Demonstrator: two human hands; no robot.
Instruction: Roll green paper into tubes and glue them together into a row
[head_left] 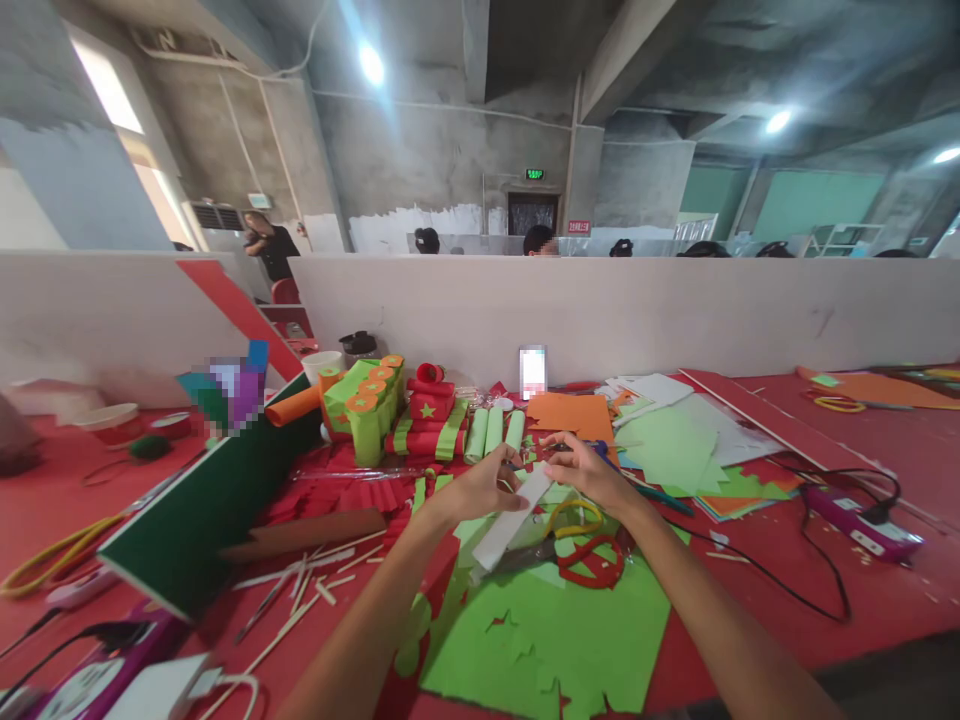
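Note:
My left hand (pixel 487 487) and my right hand (pixel 581 468) meet over the red table (pixel 787 600), both pinching the upper end of a white paper strip (pixel 510 520). The strip slants down to the left from my fingers. Below the hands lie scissors with red handles (pixel 596 560) and scissors with yellow handles (pixel 574 517), on a large light-green sheet (pixel 547 640) with cut-out holes.
A green and red paper tank model (pixel 397 410) and rolled green tubes (pixel 491 432) stand behind. A dark green board (pixel 202 510), thin sticks (pixel 300 590), orange (pixel 570 415) and green papers (pixel 667 445), a phone (pixel 532 372), cables and a purple power strip (pixel 862 520) surround me. People sit beyond the white partition (pixel 600 310).

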